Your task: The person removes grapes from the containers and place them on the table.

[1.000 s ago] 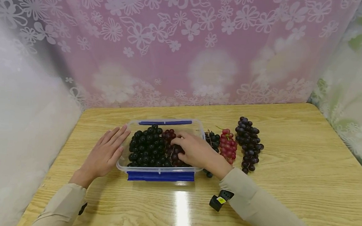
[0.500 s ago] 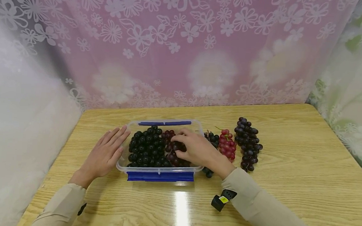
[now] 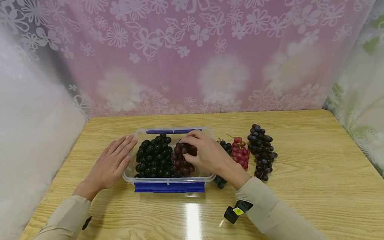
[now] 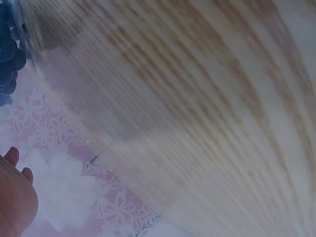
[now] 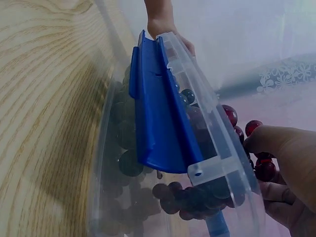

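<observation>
A clear plastic box (image 3: 168,182) with blue clip flaps stands on the table. Black grapes (image 3: 154,156) fill its left part. Over its right part my right hand (image 3: 206,152) grips a bunch of dark red grapes (image 3: 183,166) between thumb and fingers; the bunch hangs down inside the walls. In the right wrist view the thumb presses on the red grapes (image 5: 265,170) just beyond the box rim. My left hand (image 3: 110,162) lies flat with straight fingers, its fingertips at the box's left wall. Only a small part of the left hand (image 4: 17,195) shows in the left wrist view.
Right of the box lie a bunch of dark grapes (image 3: 224,146) partly behind my right hand, a bright red bunch (image 3: 240,153) and a long purple-black bunch (image 3: 262,151). The wooden table (image 3: 312,162) ends at a pink floral curtain (image 3: 181,78) behind.
My right hand has risen slightly, lifting the dark red grapes, which now hang closer together beside the black grapes. The left hand has stayed in place.
</observation>
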Demonstrator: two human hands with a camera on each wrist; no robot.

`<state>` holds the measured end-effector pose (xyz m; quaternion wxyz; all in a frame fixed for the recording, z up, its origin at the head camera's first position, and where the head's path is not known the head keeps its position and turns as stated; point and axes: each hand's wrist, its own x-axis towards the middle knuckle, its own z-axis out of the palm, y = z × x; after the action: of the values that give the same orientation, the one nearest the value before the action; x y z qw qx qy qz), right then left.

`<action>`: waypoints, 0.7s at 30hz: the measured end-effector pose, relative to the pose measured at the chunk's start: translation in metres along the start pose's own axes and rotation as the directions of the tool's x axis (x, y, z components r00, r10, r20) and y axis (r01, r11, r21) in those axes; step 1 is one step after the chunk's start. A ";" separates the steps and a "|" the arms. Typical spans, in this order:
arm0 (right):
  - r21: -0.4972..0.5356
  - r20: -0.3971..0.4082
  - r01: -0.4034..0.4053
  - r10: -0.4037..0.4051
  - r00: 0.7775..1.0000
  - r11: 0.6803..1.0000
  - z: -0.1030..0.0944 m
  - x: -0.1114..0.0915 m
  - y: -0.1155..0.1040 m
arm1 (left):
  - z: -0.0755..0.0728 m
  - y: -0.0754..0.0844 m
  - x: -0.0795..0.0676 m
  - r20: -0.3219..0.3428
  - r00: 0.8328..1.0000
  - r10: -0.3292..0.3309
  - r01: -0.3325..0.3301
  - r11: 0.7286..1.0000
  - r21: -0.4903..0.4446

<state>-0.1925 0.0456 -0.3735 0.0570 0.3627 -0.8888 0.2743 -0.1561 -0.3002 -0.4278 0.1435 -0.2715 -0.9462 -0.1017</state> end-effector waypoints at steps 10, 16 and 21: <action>0.003 -0.045 -0.001 0.001 0.999 1.000 -0.010 -0.002 -0.004 | 0.000 0.000 -0.001 -0.006 1.000 0.002 -0.002 1.000 0.001; 0.038 -0.050 -0.019 0.021 0.999 0.999 -0.017 -0.003 -0.005 | 0.001 0.000 -0.001 -0.008 1.000 0.001 -0.001 1.000 0.002; 0.035 -0.083 -0.001 0.004 0.997 0.999 -0.022 -0.003 -0.005 | 0.000 0.000 -0.001 0.000 1.000 0.000 0.000 1.000 0.011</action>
<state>-0.1888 0.0561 -0.3536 0.0871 0.3507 -0.8812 0.3047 -0.1557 -0.3007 -0.4285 0.1451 -0.2706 -0.9468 -0.0966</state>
